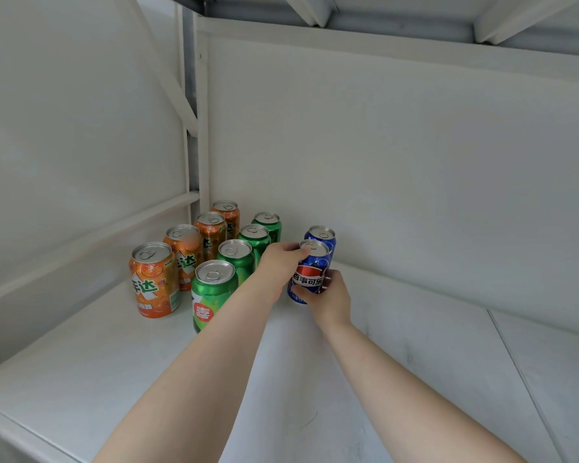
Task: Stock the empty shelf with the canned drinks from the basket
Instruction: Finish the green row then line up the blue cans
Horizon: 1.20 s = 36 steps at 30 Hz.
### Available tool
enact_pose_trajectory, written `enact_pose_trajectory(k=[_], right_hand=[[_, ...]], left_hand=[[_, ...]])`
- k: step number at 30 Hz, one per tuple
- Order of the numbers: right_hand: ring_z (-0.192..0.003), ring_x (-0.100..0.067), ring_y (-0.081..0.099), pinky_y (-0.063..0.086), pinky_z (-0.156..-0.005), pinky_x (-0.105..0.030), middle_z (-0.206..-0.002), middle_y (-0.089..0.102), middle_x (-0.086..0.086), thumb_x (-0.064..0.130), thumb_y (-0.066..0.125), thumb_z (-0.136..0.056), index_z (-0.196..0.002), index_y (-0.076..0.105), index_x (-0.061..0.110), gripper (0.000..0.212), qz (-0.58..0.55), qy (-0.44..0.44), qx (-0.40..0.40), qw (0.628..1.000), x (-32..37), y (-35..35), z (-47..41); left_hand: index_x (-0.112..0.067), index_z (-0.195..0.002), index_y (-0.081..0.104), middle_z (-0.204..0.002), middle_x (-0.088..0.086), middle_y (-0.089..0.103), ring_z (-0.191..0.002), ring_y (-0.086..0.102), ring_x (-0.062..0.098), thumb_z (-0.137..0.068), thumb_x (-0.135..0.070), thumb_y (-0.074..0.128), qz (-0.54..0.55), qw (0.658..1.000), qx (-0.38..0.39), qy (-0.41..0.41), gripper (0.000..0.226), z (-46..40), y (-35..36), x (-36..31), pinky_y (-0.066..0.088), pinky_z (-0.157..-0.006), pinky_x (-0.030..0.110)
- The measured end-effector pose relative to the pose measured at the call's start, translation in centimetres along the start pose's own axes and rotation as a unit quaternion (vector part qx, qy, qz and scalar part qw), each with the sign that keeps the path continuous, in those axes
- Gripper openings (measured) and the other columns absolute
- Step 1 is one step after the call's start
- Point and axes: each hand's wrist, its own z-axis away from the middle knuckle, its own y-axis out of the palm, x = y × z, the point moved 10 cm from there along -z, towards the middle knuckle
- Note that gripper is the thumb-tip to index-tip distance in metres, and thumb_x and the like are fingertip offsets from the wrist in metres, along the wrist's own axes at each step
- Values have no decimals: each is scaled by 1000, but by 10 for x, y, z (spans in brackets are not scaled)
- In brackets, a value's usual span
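Fingers of both my hands are wrapped on the front blue aluminium cola can [310,274], which stands upright on the white shelf board [121,359]: my left hand [279,264] curls over its top rim from the left, my right hand [326,297] grips its lower body from the right. Just behind it stands a second blue can [321,236], close enough that I cannot tell whether they touch. To the left run a row of four green cans [214,290] and a row of four orange cans [154,279], all upright, reaching back to the shelf's rear corner.
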Motion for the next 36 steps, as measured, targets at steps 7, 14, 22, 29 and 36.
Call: enact_pose_trajectory(k=[7,14,22,29,36], right_hand=[[-116,-26,56,44,-93,-34,-132,55,-12,25,77,-77,-136,43,10,69,21,38,3,999,-5,-19,18],[-124,-27,51,44,-99,-34,-137,52,-11,31,76,-79,-138,43,14,70,106,58,0,993,10,-89,104],[-129,-29,40,41,-101,-37,-138,47,-8,33,69,-83,-140,42,19,65,322,22,-5,947,33,-173,290],[-127,-26,41,41,-98,-36,-137,49,-3,33,66,-83,-140,42,22,62,380,57,-23,923,-5,-238,457],[-129,-27,40,42,-101,-39,-137,47,-5,35,66,-85,-142,39,22,65,395,181,-22,900,-97,-312,609]], left_hand=[[-9,-145,35,-146,12,42,-131,45,27,-97,-27,48,-141,989,-18,41,54,26,-1,-18,41,-105,37],[-4,-132,47,-129,19,55,-118,53,34,-95,-15,48,-324,940,1,107,39,137,-5,-45,42,-85,31],[-15,-146,35,-142,11,45,-123,49,29,-91,-21,55,-488,847,117,178,58,294,13,-4,42,-97,35],[-17,-142,42,-140,5,48,-121,51,27,-88,-16,54,-486,790,237,289,55,445,75,39,46,-92,34],[-21,-145,35,-145,4,43,-127,46,27,-89,-22,54,-512,714,363,309,59,580,155,121,44,-97,34]])
